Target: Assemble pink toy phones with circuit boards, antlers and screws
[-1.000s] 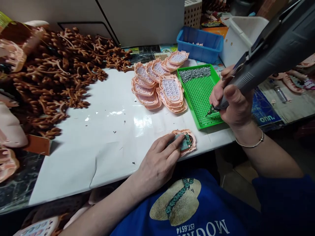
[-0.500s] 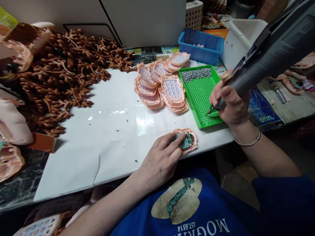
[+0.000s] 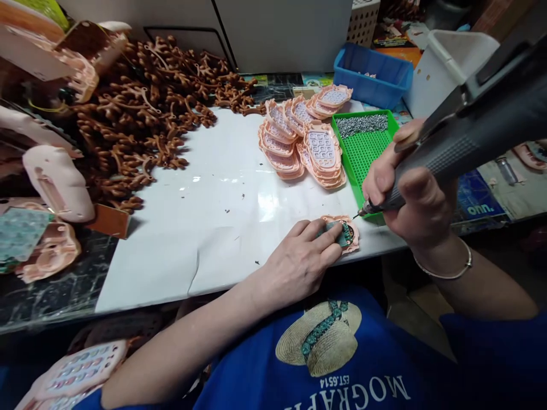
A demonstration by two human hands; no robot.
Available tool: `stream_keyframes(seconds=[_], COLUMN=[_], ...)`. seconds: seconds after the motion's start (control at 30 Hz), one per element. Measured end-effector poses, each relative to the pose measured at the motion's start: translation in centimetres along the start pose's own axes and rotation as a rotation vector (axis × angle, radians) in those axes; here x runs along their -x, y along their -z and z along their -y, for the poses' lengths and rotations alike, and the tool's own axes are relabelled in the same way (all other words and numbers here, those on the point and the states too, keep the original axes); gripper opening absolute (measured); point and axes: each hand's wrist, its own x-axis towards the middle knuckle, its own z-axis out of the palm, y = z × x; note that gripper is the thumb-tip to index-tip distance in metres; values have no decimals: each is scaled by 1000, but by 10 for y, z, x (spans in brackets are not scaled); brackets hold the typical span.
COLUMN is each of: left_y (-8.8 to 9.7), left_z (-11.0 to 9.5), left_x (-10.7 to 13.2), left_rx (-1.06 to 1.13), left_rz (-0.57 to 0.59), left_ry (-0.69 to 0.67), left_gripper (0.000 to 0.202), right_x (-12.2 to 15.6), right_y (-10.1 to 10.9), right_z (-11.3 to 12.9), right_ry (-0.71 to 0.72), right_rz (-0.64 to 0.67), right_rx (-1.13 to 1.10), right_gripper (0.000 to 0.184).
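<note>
My left hand (image 3: 304,257) holds a pink plastic shell (image 3: 354,245) down at the table's front edge, its fingertips pressing on the green circuit board (image 3: 337,232) inside. The thumb is hidden. Wrapped in my right hand (image 3: 416,191) is a grey electric screwdriver (image 3: 444,154), slanting down to the left. Its thin bit ends just above the shell's upper right edge; I cannot tell whether it touches or carries a screw. Behind it lies a green perforated tray (image 3: 370,149) with many small screws (image 3: 363,125) heaped at its far end.
Stacked pink shells with keypads (image 3: 321,149) stand left of the green tray. A blue bin (image 3: 372,77) and a white bin (image 3: 453,62) are at the back right. Brown branch-like plastic parts (image 3: 141,114) pile up at the left, near more pink pieces (image 3: 57,182).
My right hand has brought the screwdriver's bit from over the green tray down and left to the shell's edge. My left hand stays on the shell; the whole view has shifted.
</note>
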Motion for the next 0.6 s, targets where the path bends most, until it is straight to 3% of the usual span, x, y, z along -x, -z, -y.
stream_keyframes(seconds=[0.1,0.27,0.43,0.6], left_y=[0,0,0,0], left_z=[0,0,0,0], left_x=[0,1,0,-1], left_rx=[6,-1,1,-13], left_rz=[8,28,8,-11], left_ry=[2,11,6,3], left_gripper=[31,26,19,17], right_x=[2,-5,-4,-4], right_y=[-9,-17,-18,-19], right_z=[-13,-34,-33,-31], right_ry=[-40,151,145,153], right_rz=[-10,-9,-37,-13], right_rx=[28,-227,-438,-409], right_gripper=[65,54,41,41])
